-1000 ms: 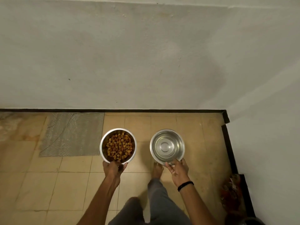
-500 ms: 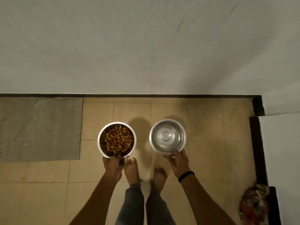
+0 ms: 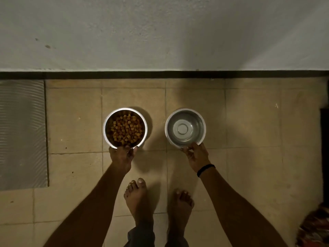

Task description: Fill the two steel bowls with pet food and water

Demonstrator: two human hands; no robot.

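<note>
The left hand grips the food bowl at its 6 o'clock rim, the right hand pinches the water bowl likewise, so both should go down level onto the floor, slowly, without spilling.

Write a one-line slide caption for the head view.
Left hand holds the kibble bowl, right hand the water bowl, over the tiled floor.
</note>
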